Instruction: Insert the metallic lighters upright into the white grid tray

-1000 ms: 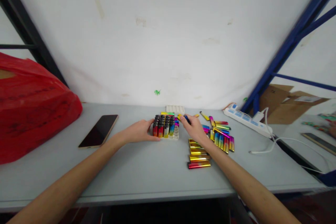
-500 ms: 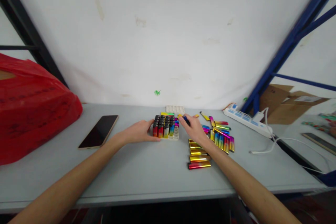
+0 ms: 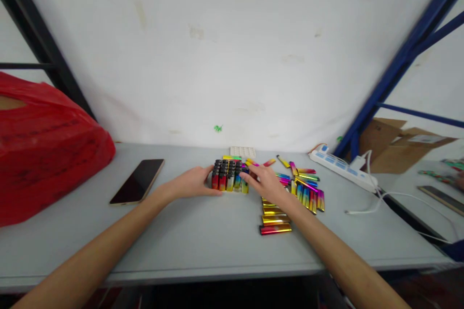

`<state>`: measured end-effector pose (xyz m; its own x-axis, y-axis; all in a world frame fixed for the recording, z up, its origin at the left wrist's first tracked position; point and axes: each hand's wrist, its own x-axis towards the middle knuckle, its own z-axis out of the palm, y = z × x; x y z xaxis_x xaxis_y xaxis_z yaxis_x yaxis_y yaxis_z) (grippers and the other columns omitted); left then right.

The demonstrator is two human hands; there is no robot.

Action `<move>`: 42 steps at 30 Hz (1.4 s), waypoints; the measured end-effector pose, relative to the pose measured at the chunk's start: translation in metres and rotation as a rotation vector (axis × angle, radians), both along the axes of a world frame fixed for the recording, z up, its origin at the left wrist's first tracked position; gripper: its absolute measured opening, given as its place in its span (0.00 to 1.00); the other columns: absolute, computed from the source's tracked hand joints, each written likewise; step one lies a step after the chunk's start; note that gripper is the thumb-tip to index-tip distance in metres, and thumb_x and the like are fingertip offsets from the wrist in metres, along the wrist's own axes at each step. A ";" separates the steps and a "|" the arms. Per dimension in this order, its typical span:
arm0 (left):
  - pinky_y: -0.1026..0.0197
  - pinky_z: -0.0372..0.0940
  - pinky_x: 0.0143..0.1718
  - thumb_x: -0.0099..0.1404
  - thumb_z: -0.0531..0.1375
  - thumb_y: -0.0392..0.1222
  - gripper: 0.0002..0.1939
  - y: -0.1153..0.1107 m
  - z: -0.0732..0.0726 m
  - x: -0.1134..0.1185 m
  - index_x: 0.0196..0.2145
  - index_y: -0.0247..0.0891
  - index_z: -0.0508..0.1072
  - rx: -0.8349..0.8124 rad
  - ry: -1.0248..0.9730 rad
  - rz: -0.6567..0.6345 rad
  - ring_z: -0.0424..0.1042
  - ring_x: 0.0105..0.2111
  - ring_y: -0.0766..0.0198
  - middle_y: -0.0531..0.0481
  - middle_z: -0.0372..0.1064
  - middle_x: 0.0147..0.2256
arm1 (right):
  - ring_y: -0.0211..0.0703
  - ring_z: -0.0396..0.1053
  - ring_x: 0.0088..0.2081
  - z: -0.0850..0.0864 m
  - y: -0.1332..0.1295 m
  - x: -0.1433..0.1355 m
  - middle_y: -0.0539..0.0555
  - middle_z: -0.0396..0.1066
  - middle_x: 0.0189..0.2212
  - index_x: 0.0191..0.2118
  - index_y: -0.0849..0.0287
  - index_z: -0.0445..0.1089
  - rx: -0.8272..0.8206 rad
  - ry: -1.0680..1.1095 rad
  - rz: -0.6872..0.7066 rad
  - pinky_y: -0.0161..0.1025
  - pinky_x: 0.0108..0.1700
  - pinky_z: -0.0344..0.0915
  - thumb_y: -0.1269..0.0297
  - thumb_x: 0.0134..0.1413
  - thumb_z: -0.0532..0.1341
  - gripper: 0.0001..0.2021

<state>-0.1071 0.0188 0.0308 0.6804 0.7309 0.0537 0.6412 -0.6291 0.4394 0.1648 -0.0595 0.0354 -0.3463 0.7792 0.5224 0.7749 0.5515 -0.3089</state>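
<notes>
My feed shows me a red bag (image 3: pixel 60 154) on the left, a phone (image 3: pixel 137 181) lying near it. Rightward I see a power strip (image 3: pixel 342 170), white cable (image 3: pixel 357 213) and carton (image 3: pixel 406 160).

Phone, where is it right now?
In the head view, the phone lies on the left side of the table, between the red bag and the left hand.

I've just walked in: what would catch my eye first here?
Probably the big red plastic bag at the far left of the table. Next, the upright lighters packed in rows between the left hand and right hand, then the shiny loose lighters lying to the right.
</notes>
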 end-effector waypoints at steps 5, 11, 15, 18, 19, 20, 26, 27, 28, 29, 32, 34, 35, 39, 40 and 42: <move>0.58 0.65 0.37 0.53 0.64 0.71 0.41 -0.001 0.001 0.000 0.54 0.40 0.70 0.008 0.026 -0.005 0.77 0.36 0.51 0.45 0.78 0.39 | 0.42 0.71 0.29 -0.007 0.004 -0.002 0.50 0.74 0.26 0.29 0.56 0.63 -0.144 0.011 0.105 0.37 0.32 0.60 0.54 0.69 0.60 0.17; 0.58 0.65 0.37 0.53 0.64 0.72 0.42 -0.003 0.004 0.001 0.56 0.39 0.69 0.019 0.042 -0.005 0.77 0.36 0.51 0.44 0.79 0.41 | 0.44 0.71 0.28 -0.001 0.004 -0.004 0.53 0.74 0.26 0.31 0.57 0.68 -0.110 -0.167 0.104 0.38 0.31 0.58 0.52 0.67 0.62 0.16; 0.59 0.65 0.37 0.53 0.63 0.72 0.42 -0.003 0.006 0.002 0.56 0.38 0.69 0.004 0.053 -0.005 0.77 0.36 0.51 0.44 0.79 0.41 | 0.41 0.68 0.27 0.006 0.006 0.010 0.51 0.71 0.24 0.30 0.57 0.69 -0.080 -0.185 0.051 0.38 0.32 0.56 0.50 0.72 0.54 0.21; 0.59 0.64 0.36 0.53 0.64 0.72 0.43 -0.003 0.009 0.002 0.55 0.38 0.69 -0.002 0.076 -0.002 0.76 0.35 0.51 0.44 0.78 0.40 | 0.42 0.70 0.31 0.005 0.014 0.034 0.53 0.73 0.28 0.34 0.58 0.72 -0.013 -0.189 -0.097 0.38 0.37 0.58 0.55 0.75 0.50 0.21; 0.59 0.64 0.35 0.52 0.64 0.72 0.43 -0.004 0.010 0.002 0.55 0.38 0.69 -0.004 0.087 0.004 0.76 0.35 0.52 0.44 0.78 0.39 | 0.44 0.71 0.34 0.003 0.018 0.042 0.54 0.74 0.31 0.37 0.59 0.74 0.009 -0.203 -0.145 0.39 0.40 0.59 0.57 0.74 0.52 0.18; 0.59 0.64 0.35 0.52 0.64 0.72 0.43 -0.004 0.011 0.003 0.55 0.38 0.69 -0.005 0.099 0.011 0.76 0.34 0.52 0.44 0.78 0.39 | 0.45 0.71 0.38 0.001 0.021 0.050 0.56 0.75 0.35 0.40 0.60 0.75 0.023 -0.222 -0.181 0.39 0.43 0.60 0.58 0.73 0.54 0.15; 0.59 0.61 0.30 0.53 0.62 0.73 0.42 -0.008 0.015 0.004 0.54 0.37 0.69 0.010 0.137 0.031 0.74 0.31 0.53 0.46 0.75 0.35 | 0.51 0.70 0.49 -0.013 0.031 0.058 0.59 0.74 0.46 0.48 0.59 0.76 -0.082 -0.387 -0.263 0.43 0.53 0.62 0.56 0.67 0.61 0.13; 0.59 0.61 0.30 0.53 0.62 0.73 0.42 -0.008 0.015 0.004 0.54 0.37 0.69 0.013 0.134 0.031 0.73 0.31 0.53 0.46 0.75 0.35 | 0.52 0.70 0.50 -0.015 0.031 0.054 0.60 0.74 0.47 0.49 0.60 0.75 -0.100 -0.409 -0.289 0.44 0.53 0.62 0.56 0.67 0.62 0.14; 0.60 0.61 0.30 0.53 0.62 0.73 0.42 -0.008 0.015 0.004 0.54 0.37 0.69 0.017 0.133 0.030 0.73 0.31 0.54 0.47 0.75 0.35 | 0.53 0.69 0.51 -0.015 0.031 0.049 0.60 0.74 0.47 0.50 0.60 0.75 -0.114 -0.430 -0.317 0.45 0.53 0.62 0.57 0.66 0.62 0.14; 0.60 0.61 0.30 0.54 0.62 0.73 0.42 -0.008 0.015 0.004 0.54 0.37 0.69 0.021 0.134 0.026 0.73 0.32 0.54 0.47 0.75 0.35 | 0.54 0.69 0.51 -0.015 0.030 0.045 0.61 0.74 0.48 0.50 0.61 0.74 -0.124 -0.448 -0.344 0.46 0.53 0.62 0.58 0.66 0.61 0.14; 0.60 0.60 0.30 0.55 0.62 0.72 0.40 -0.008 0.015 0.004 0.53 0.37 0.69 0.016 0.141 0.013 0.73 0.31 0.55 0.47 0.74 0.35 | 0.55 0.69 0.52 -0.013 0.031 0.038 0.62 0.74 0.48 0.48 0.63 0.74 -0.143 -0.473 -0.414 0.47 0.54 0.61 0.62 0.70 0.56 0.13; 0.60 0.60 0.30 0.55 0.63 0.71 0.38 -0.008 0.015 0.004 0.52 0.38 0.69 0.003 0.141 0.008 0.72 0.31 0.55 0.47 0.74 0.34 | 0.54 0.70 0.51 -0.011 0.031 0.038 0.62 0.75 0.46 0.46 0.63 0.74 -0.155 -0.478 -0.432 0.47 0.54 0.61 0.65 0.72 0.51 0.14; 0.61 0.60 0.30 0.55 0.63 0.71 0.38 -0.007 0.015 0.004 0.51 0.38 0.69 0.000 0.138 0.006 0.72 0.31 0.56 0.47 0.74 0.35 | 0.53 0.70 0.51 -0.010 0.031 0.040 0.62 0.75 0.46 0.46 0.63 0.75 -0.161 -0.478 -0.430 0.46 0.54 0.61 0.66 0.72 0.50 0.15; 0.61 0.59 0.30 0.54 0.64 0.71 0.39 -0.006 0.016 0.004 0.52 0.37 0.69 -0.013 0.118 -0.005 0.72 0.32 0.56 0.47 0.74 0.36 | 0.53 0.70 0.50 -0.011 0.028 0.046 0.61 0.74 0.46 0.47 0.62 0.74 -0.173 -0.433 -0.394 0.45 0.53 0.62 0.56 0.71 0.55 0.16; 0.61 0.59 0.29 0.54 0.64 0.71 0.39 -0.005 0.017 0.004 0.52 0.37 0.69 -0.026 0.115 -0.011 0.71 0.31 0.57 0.48 0.74 0.35 | 0.53 0.70 0.50 -0.012 0.028 0.047 0.61 0.73 0.47 0.47 0.61 0.74 -0.166 -0.417 -0.391 0.45 0.53 0.63 0.53 0.70 0.57 0.17; 0.62 0.58 0.28 0.53 0.65 0.69 0.38 -0.004 0.019 0.002 0.51 0.37 0.70 -0.059 0.111 -0.022 0.70 0.30 0.58 0.49 0.73 0.34 | 0.53 0.69 0.50 -0.014 0.027 0.046 0.61 0.72 0.49 0.44 0.60 0.75 -0.144 -0.399 -0.370 0.46 0.53 0.63 0.51 0.67 0.60 0.16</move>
<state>-0.1048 0.0146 0.0501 0.6960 0.7150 -0.0661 0.6741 -0.6189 0.4032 0.2109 -0.0321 0.0213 -0.1855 0.9400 0.2863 0.9809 0.1947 -0.0039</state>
